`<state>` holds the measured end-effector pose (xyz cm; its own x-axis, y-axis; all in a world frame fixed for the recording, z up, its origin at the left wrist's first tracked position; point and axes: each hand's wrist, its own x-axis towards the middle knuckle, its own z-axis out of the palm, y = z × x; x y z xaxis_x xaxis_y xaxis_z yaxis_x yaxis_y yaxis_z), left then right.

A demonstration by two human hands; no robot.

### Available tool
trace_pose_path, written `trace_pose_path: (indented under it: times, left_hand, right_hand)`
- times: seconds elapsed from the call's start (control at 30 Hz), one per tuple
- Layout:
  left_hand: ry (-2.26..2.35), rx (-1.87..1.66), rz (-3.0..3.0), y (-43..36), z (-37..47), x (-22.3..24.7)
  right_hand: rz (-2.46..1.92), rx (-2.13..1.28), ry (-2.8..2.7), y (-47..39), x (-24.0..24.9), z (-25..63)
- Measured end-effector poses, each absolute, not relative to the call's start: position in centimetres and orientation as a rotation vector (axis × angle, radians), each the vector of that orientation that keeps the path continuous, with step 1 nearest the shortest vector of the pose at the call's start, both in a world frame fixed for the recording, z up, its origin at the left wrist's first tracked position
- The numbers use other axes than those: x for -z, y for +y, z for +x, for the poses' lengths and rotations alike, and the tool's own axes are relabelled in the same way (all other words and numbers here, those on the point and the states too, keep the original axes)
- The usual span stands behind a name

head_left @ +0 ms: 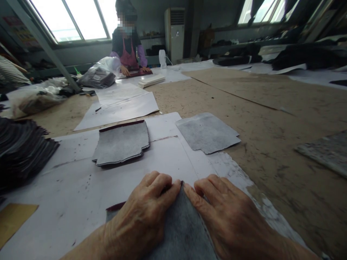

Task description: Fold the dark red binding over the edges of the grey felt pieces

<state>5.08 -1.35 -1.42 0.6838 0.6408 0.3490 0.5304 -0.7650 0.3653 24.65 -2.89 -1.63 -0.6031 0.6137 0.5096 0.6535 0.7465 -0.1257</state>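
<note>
Pinching the top edge of a grey piece (181, 231), the left hand (150, 206) and right hand (223, 207) nearly met, fingertips just apart, above white paper (162, 159). Beyond lay a grey stack (121, 141) and, beside it, a notched grey sheet (207, 133); farther off, a person (128, 47) leaned over the table (244, 108).

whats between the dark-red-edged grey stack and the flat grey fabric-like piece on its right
Only white paper with a thin brownish line lies between the stack and flat piece, in the head view.
</note>
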Motion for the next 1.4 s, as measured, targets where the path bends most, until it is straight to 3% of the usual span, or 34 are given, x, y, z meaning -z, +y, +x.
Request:
trace_pose_path:
  times: [0.37, 0.73, 1.0, 1.1, 1.2, 1.4]
  left_hand:
    - [0.955, -0.459, 2.901, -1.6, 5.4, 0.8]
    - [0.979, -0.743, 2.832, -1.9, 2.8, 0.9]
    - [0.960, -0.780, 2.784, -2.6, 0.7, 1.1]
    - [0.955, -0.766, 2.785, -2.5, 1.1, 1.2]
    - [0.957, -0.749, 2.813, -2.6, 1.3, 1.1]
    - [0.980, -0.647, 2.848, -2.6, 0.5, 1.0]
  right_hand:
    - [-1.054, -0.069, -2.218, -2.5, 1.8, 25.1]
    - [-0.995, 0.146, -2.482, -2.6, 1.5, 25.0]
    - [-1.163, -0.400, -2.244, -0.4, 0.1, 26.8]
    - [-1.256, -0.161, -2.130, 0.2, -0.6, 26.5]
    - [-1.078, 0.065, -2.213, -0.5, -0.9, 24.2]
    - [-0.936, 0.153, -2.458, -2.8, 0.4, 20.0]
